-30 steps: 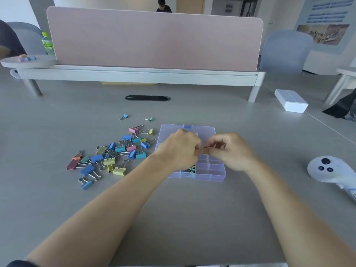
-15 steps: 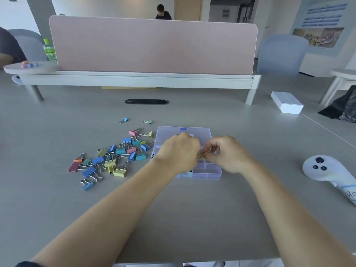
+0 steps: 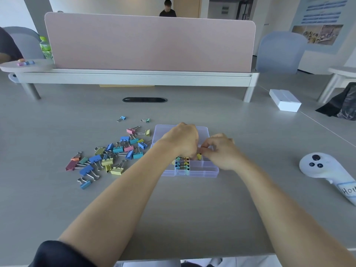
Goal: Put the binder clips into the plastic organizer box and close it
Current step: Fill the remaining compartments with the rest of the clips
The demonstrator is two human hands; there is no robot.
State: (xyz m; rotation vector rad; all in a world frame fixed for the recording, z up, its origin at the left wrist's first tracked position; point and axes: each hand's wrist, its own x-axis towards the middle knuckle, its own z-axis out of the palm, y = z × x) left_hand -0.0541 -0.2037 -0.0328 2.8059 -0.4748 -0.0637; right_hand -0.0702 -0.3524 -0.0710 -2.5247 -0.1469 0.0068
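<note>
Fingers (image 3: 210, 141) of left hand (image 3: 183, 139), right hand (image 3: 221, 151) pinch yellow binder clip (image 3: 199, 156) I've lowered to organizer box (image 3: 204, 173); pile (image 3: 117, 149) waits.

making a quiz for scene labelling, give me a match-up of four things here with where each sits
Things: 1 loose binder clips; 2 white controller; 3 white box; 4 green bottle.
Places: a far left, beside the pink divider; b left of the organizer box; c near right of the desk; d far right of the desk.
Pairs: 1-b, 2-c, 3-d, 4-a.
</note>
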